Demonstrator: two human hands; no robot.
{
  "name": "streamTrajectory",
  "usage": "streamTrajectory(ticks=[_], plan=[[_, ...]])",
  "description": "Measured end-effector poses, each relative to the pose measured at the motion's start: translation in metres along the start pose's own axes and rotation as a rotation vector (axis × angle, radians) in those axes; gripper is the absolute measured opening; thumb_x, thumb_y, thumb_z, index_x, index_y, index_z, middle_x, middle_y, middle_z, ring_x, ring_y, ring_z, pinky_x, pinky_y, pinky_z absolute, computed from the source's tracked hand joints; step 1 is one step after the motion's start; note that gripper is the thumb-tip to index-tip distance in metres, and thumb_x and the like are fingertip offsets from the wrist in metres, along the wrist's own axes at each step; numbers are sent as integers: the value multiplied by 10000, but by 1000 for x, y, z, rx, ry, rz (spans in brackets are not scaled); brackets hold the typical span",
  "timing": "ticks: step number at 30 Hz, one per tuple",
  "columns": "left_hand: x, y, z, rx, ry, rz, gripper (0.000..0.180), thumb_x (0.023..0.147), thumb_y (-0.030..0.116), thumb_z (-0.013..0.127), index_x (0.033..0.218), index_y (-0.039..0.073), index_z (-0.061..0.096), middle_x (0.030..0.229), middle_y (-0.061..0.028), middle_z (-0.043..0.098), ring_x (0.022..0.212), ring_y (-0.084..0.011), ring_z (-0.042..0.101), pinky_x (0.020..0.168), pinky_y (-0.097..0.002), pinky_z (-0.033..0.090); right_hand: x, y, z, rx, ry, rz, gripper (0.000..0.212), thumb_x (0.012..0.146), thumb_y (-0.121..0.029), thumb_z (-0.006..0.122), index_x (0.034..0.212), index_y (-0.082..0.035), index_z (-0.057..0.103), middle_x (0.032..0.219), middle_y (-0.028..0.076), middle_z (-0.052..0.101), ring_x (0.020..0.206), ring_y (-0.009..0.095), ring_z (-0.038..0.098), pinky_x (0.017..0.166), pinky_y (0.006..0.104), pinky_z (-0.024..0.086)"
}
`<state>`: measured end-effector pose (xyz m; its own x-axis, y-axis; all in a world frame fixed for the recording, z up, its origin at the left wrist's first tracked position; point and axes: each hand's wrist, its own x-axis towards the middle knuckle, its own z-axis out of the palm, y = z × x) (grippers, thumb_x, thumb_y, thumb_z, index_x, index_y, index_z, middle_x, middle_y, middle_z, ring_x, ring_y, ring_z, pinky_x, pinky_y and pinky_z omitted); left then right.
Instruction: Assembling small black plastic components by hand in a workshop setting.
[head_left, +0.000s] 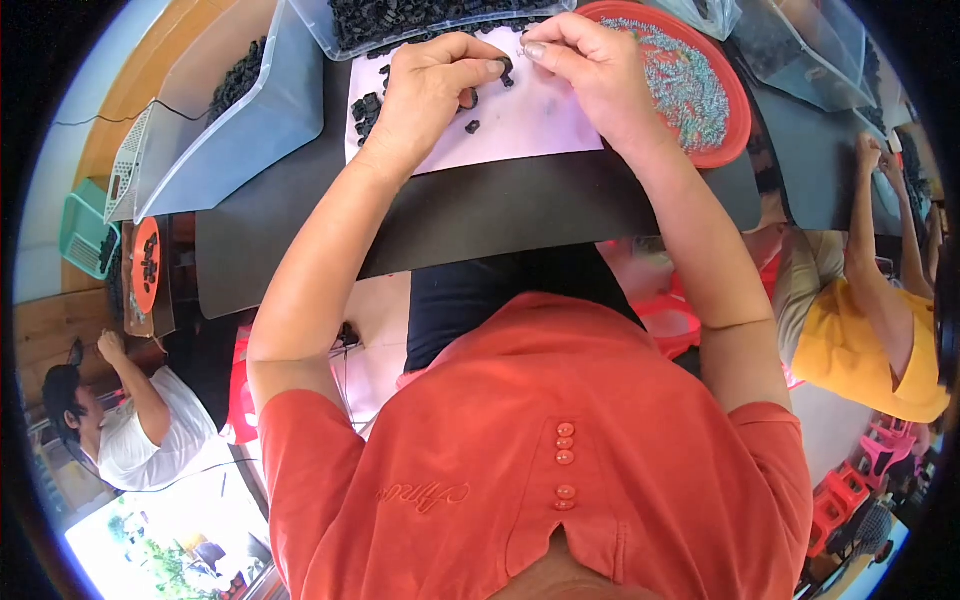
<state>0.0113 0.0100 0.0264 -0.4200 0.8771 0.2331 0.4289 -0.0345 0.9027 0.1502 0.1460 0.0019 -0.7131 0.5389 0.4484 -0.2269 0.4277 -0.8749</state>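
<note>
My left hand (432, 92) pinches a small black plastic part (507, 72) between thumb and fingertips, above a white sheet (555, 135). Just right of it, my right hand (598, 78) is closed at the thumb and forefinger; whatever it may hold is too small to name. Another loose black piece (472, 127) lies on the sheet below my hands. More black parts (367, 115) are heaped at the sheet's left edge. Beside my right hand sits a round red tray (737, 135) full of tiny silvery-green pieces (690, 92).
A clear bin (400, 44) of black parts stands at the back, and a larger translucent bin (235, 135) at the left. Another bin (800, 60) is at the far right. People sit at both sides: a white shirt (165, 430) left, a yellow shirt (860, 345) right.
</note>
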Motion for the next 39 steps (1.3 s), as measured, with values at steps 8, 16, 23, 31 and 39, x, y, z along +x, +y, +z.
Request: streamTrajectory(ticks=[8, 16, 23, 31, 39], plan=[[-4, -3, 6, -390, -41, -222, 153, 893, 83, 606, 957, -50, 645, 785, -84, 643, 604, -102, 542, 524, -215, 411, 0, -7, 4, -79, -20, -120, 112, 880, -63, 622, 945, 20, 660, 827, 14, 658, 747, 60, 576, 669, 208, 469], [-3, -8, 6, -630, -20, -220, 125, 864, 37, 632, 917, -76, 646, 744, -115, 639, 564, -135, 560, 477, -256, 424, -1, -14, 6, -318, -9, -316, 146, 860, -53, 637, 984, 21, 655, 827, 51, 652, 746, 124, 606, 674, 241, 480], [-3, -32, -7, -761, 45, -251, 130, 879, 47, 617, 917, -76, 632, 744, -130, 644, 570, -157, 572, 478, -262, 443, -6, -37, 33, -480, -20, -588, 233, 814, -45, 647, 1043, -10, 626, 931, 118, 610, 721, 224, 624, 659, 319, 500], [5, -29, -31, -764, 202, -223, 127, 893, 116, 600, 838, 3, 617, 693, -77, 601, 517, -152, 521, 457, -263, 398, -8, -16, 36, -791, -236, -550, 126, 748, -135, 665, 852, -67, 646, 811, 99, 628, 743, 264, 648, 607, 380, 510], [5, -39, -25, -861, 172, -222, 85, 875, 83, 610, 842, 5, 614, 730, -85, 620, 574, -157, 561, 488, -272, 432, -8, -12, 53, -987, -448, -383, 168, 775, -199, 631, 799, -33, 626, 804, 123, 640, 741, 297, 656, 646, 418, 526]])
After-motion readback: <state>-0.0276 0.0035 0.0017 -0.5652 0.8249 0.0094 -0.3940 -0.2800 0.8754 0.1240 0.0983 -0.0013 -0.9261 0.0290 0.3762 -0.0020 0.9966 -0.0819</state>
